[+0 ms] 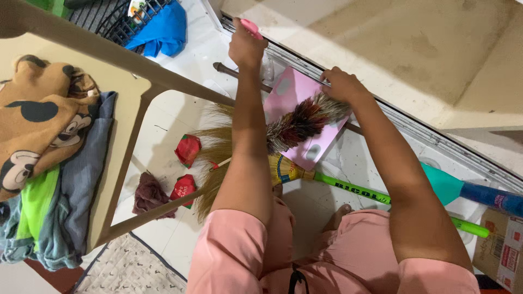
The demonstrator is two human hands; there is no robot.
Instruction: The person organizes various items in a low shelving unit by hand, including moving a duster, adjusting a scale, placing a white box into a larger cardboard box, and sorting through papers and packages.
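My left hand (246,50) is stretched out ahead and closed around a pink handle (251,27). My right hand (342,84) grips the upper end of a feather duster (298,124) with brown, red and grey feathers. The duster lies across a flat pink dustpan (294,92) that stands on the white tiled floor. The fingers curl over the pan's top edge. A brown wooden pole (223,69) runs behind the pan. My pink-clad knees fill the bottom of the view.
A straw broom (213,155) with a green handle (351,189) lies under my arms, beside a teal and blue handle (463,189). Two red wrappers (188,149) and a maroon rag (148,196) lie on the floor. A beige table (128,98) with piled clothes (49,136) stands left. A sliding-door track (430,133) runs right, with a cardboard box (501,250) below it.
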